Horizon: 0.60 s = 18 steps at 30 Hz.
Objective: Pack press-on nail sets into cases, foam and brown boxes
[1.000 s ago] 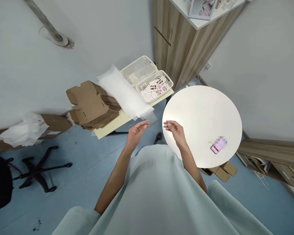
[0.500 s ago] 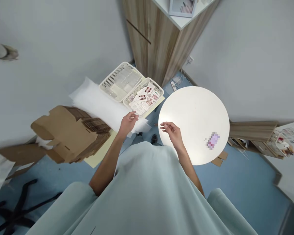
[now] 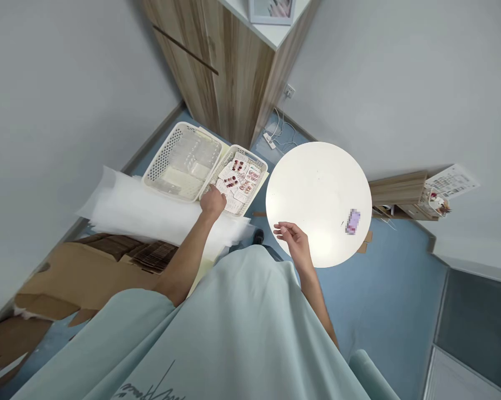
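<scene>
My left hand is over the near left edge of the smaller white plastic basket. Its fingers are partly hidden behind the back of the hand; those that show are apart, and I see nothing held. Inside that basket lie several small cards with sets of press-on nails, some dark red, some pinkish. My right hand hovers at the near left rim of the round white table, fingers loosely bent and apart, with nothing in them.
A larger white basket with clear plastic packs adjoins the smaller one. White foam sheets and stacked brown cardboard boxes lie at left. A blurred purple item rests on the table. A wooden cabinet stands behind.
My left hand has moved forward to the smaller basket. The right hand stays bent near the table's rim. The view has turned, and the baskets and boxes appear shifted left.
</scene>
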Tool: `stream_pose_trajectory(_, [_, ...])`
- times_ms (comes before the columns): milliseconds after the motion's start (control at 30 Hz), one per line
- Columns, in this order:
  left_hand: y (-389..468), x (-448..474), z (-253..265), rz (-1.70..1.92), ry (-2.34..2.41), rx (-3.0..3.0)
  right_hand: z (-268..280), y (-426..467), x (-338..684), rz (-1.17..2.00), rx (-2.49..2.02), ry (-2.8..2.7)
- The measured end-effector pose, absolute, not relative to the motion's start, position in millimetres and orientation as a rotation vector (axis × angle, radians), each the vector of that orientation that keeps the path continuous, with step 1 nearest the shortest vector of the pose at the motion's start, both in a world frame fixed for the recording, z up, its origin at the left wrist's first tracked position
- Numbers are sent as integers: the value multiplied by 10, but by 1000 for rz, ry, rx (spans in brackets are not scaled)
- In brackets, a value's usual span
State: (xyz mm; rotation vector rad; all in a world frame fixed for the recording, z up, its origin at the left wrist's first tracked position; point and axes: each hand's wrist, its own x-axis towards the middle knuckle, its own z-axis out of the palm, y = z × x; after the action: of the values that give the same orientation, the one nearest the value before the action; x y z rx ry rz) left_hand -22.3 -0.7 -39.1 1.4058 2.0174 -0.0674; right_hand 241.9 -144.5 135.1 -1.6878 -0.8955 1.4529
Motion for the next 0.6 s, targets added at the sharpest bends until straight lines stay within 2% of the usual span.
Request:
stream_pose_trajectory(400, [143,-206,-467,-94,2157,1344,1338,-1560,2528,1402,-1677,-834])
stream_pose_trajectory(600, [164,-187,-131,-71,2249,1457,1305,-1550,2821,1453,-1557,-904])
